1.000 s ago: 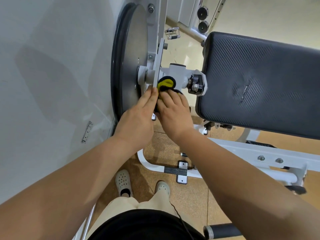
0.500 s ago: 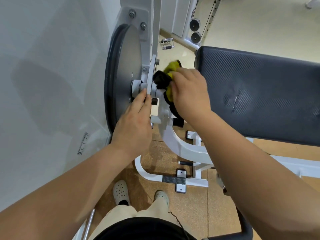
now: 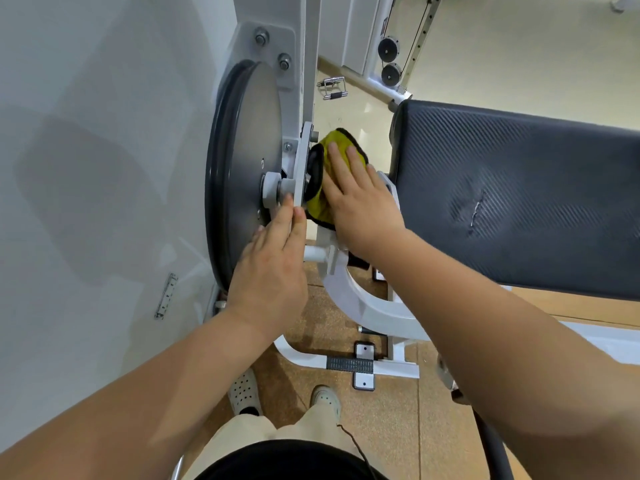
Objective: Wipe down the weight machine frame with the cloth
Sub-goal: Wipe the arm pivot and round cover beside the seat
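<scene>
**Cloth pressed flat to the frame beside the pivot plate**

Your right grip (image 3: 360,199) is a bare hand laid flat, fingers straight and slightly apart. It presses the yellow microfibre cloth with black edging (image 3: 318,207) against the white-painted steel weight machine frame (image 3: 360,303). The cloth sits bunched on the curved white arm, just right of the flat white pivot plate (image 3: 300,168). Its folded black edge touches that plate. Your palm covers the cloth's middle, with yellow showing above your fingertips and below your thumb side. I cannot tell where your thumb lies.

Your left grip (image 3: 273,268) is also spread, holding nothing. Its straight fingers point up, and their tips touch the lower edge of the pivot plate, next to the pale hub of the large grey metal disc with a black rim (image 3: 249,150). The disc stands on edge close to the white wall (image 3: 86,133), bolted to the white upright column (image 3: 304,46).

To your right, the black textured padded cushion (image 3: 519,188) lies well apart from the cloth and has a small tear in its cover. Below your arms you can see the tan speckled floor (image 3: 381,410) and your pale perforated clogs (image 3: 244,389). Farther back, a chrome cable handle (image 3: 334,87) lies on the floor near two black pulleys (image 3: 389,60).
</scene>
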